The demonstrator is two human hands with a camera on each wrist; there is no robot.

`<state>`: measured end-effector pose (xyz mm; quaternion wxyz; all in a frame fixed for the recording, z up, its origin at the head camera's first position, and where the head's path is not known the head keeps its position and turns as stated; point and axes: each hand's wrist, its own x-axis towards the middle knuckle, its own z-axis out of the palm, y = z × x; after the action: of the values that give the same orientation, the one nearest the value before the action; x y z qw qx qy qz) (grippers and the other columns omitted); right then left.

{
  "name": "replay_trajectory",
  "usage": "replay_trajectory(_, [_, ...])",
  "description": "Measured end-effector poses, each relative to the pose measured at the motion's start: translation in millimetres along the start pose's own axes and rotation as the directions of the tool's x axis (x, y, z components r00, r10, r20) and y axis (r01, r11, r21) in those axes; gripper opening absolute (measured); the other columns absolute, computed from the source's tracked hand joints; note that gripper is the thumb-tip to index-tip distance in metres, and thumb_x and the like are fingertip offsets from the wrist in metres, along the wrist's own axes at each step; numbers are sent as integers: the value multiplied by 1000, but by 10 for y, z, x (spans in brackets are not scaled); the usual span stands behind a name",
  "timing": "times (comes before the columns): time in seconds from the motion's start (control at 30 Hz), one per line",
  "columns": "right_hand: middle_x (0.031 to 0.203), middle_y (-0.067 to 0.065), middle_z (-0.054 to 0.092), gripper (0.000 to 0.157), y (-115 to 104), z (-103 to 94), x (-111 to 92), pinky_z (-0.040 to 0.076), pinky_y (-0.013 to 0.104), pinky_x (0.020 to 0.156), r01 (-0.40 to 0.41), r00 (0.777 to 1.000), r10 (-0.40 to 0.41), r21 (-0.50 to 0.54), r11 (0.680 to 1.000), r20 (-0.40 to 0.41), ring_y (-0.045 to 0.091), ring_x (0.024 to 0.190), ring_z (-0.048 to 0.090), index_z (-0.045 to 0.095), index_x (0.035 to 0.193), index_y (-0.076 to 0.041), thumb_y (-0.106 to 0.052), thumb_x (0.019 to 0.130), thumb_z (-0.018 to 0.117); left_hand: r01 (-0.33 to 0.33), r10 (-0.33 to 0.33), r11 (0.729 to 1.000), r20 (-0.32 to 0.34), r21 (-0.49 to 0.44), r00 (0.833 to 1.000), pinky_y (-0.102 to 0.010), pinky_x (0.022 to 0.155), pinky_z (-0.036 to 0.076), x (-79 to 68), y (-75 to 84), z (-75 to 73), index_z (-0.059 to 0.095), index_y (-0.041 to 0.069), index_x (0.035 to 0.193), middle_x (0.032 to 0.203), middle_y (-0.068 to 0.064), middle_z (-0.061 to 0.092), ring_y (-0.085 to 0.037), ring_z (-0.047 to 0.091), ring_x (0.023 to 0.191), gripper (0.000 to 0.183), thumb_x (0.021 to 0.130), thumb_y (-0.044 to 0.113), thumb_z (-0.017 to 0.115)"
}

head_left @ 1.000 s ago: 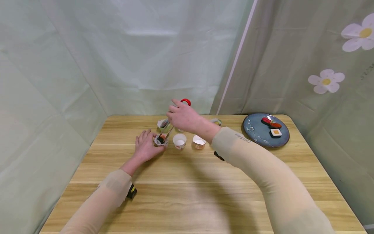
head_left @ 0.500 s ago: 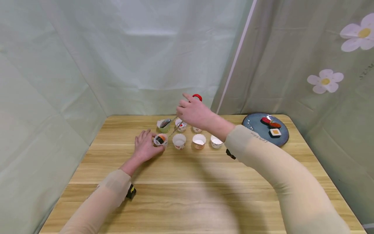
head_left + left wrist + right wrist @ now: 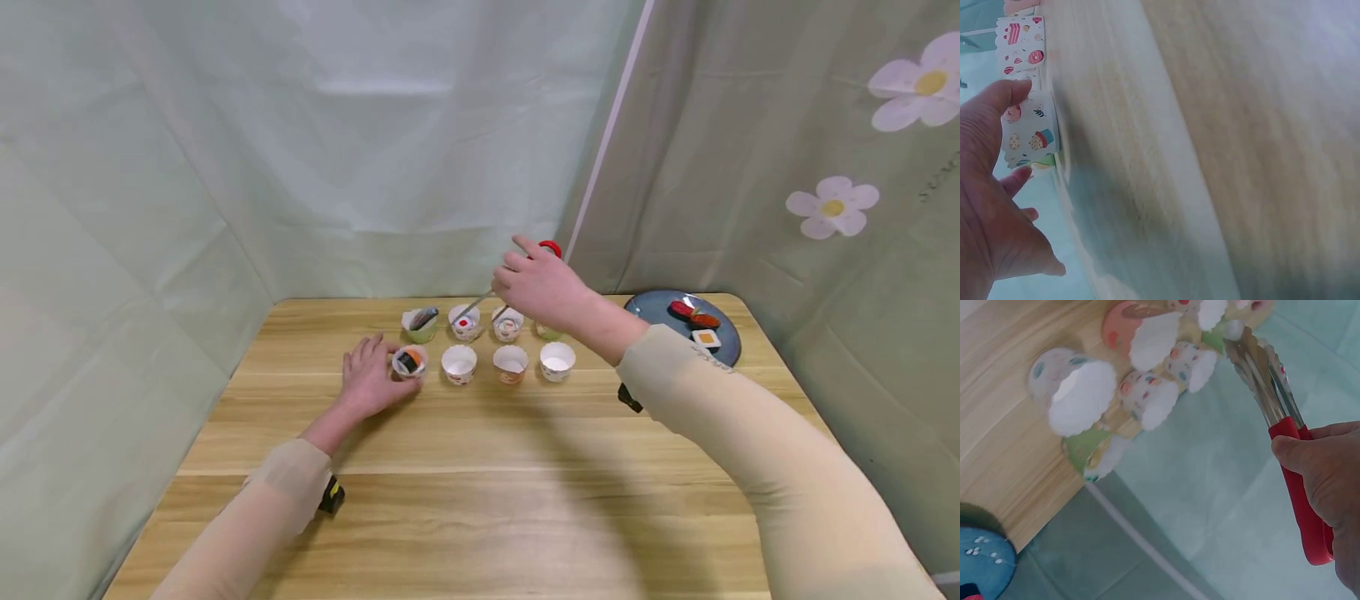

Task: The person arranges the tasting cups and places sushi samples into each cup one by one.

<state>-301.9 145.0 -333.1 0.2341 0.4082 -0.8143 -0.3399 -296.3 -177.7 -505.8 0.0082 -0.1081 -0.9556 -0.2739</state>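
My left hand (image 3: 369, 379) holds the left-end paper cup (image 3: 1035, 134) of the front row between thumb and fingers. A black-banded sushi piece with orange on top (image 3: 408, 360) lies inside this cup. Above the back row, my right hand (image 3: 542, 287) grips metal tongs with red handles (image 3: 1297, 487). Their arms are spread apart, one tip over the cup with a red-centred sushi roll (image 3: 463, 322), the other at the cup to its right (image 3: 507, 329). No piece shows between the tips in the head view.
A blue plate (image 3: 652, 308) with several sushi pieces stands at the back right, partly behind my right forearm. A green cup (image 3: 422, 332) at the back left contains a dark, silvery piece. More paper cups (image 3: 459, 367) with white insides stand along the front row.
My right hand has moved right with the tongs, away from the cup at my left hand. The orange-topped sushi piece stays in that cup, and my left hand keeps its place there.
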Motion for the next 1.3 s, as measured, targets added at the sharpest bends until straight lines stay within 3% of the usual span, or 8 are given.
replay_trajectory(0.13, [112,1,64,31,80,59,-137,27,53,120,-22,1000,22,25,999,-2,26,112,56,72,125,-16,-1,98,65,-44,44,999,10,28,999,-72,117,-1,-39,-14,-41,38,0,153,163,-30,19,-51,8,150,101,79,50,83])
replay_trajectory(0.27, [114,3,65,34,168,126,-291,29,53,119,-42,999,42,14,999,-14,27,110,56,71,127,-13,0,96,68,-83,82,995,20,57,996,-71,117,-1,-52,-33,-108,31,0,157,163,-31,18,-52,9,150,108,79,53,84])
replay_trajectory(0.67, [115,10,65,36,409,255,-771,33,54,115,-68,998,68,18,998,-4,32,106,56,71,125,-6,4,90,73,-184,183,979,22,92,983,-68,118,-4,-83,99,-277,33,5,158,165,-26,19,-47,10,151,103,82,55,81])
replay_trajectory(1.07, [115,15,64,54,608,360,-1236,30,55,117,-121,992,119,49,991,35,36,106,57,62,135,1,9,83,75,-268,264,955,44,125,963,-68,118,-1,-40,375,-283,32,7,160,166,-22,20,-45,10,152,103,82,55,81])
replay_trajectory(1.3, [115,16,64,47,713,395,-1456,33,56,115,-139,989,138,31,990,48,37,106,57,65,129,3,7,84,78,-287,282,946,55,148,958,-69,118,1,8,500,-248,34,9,159,166,-18,22,-43,10,153,105,80,61,79])
